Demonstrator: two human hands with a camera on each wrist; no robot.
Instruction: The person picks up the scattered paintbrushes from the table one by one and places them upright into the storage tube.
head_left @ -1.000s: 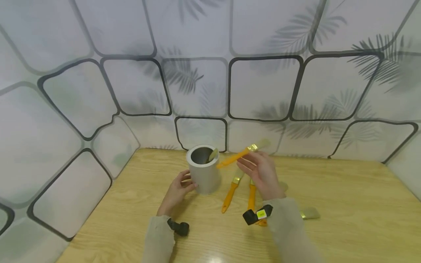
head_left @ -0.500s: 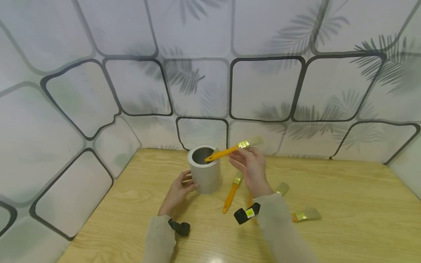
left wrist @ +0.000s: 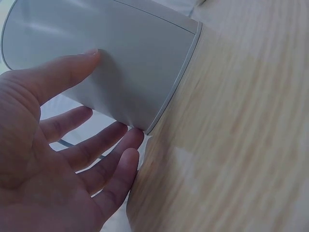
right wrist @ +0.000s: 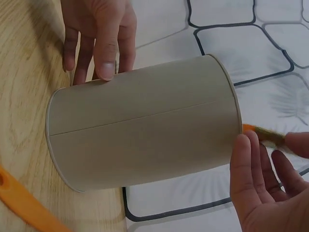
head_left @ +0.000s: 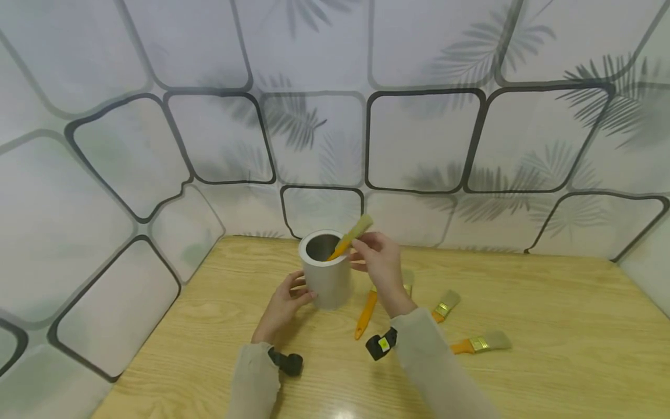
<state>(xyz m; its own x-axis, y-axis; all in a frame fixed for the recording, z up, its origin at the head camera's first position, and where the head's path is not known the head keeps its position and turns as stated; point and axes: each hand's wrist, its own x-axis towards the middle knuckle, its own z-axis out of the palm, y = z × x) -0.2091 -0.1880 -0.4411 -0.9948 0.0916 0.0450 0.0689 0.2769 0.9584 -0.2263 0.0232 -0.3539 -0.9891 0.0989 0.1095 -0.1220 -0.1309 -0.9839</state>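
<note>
A pale grey cylindrical canister (head_left: 328,285) stands upright on the wooden table, its mouth facing up. My left hand (head_left: 281,302) rests against its left side; the left wrist view shows the thumb on the wall and relaxed fingertips by the lower edge. At the rim, my right hand (head_left: 381,259) pinches a paintbrush (head_left: 352,237) with an orange handle. This brush leans with its bristles up and to the right, and its handle end is inside the mouth. In the right wrist view, the canister wall hides most of that handle (right wrist: 248,127).
Several orange-handled paintbrushes lie on the table (head_left: 199,349) right of the canister: one (head_left: 366,314) close by, one (head_left: 445,305) beyond the right wrist, one (head_left: 481,343) farther right. Another is partly behind the wrist. A patterned wall covering (head_left: 419,139) rises behind.
My right hand has moved left to the canister's rim. The paintbrush has tipped from nearly level to steep, its handle end now in the mouth. My left hand has stayed put.
</note>
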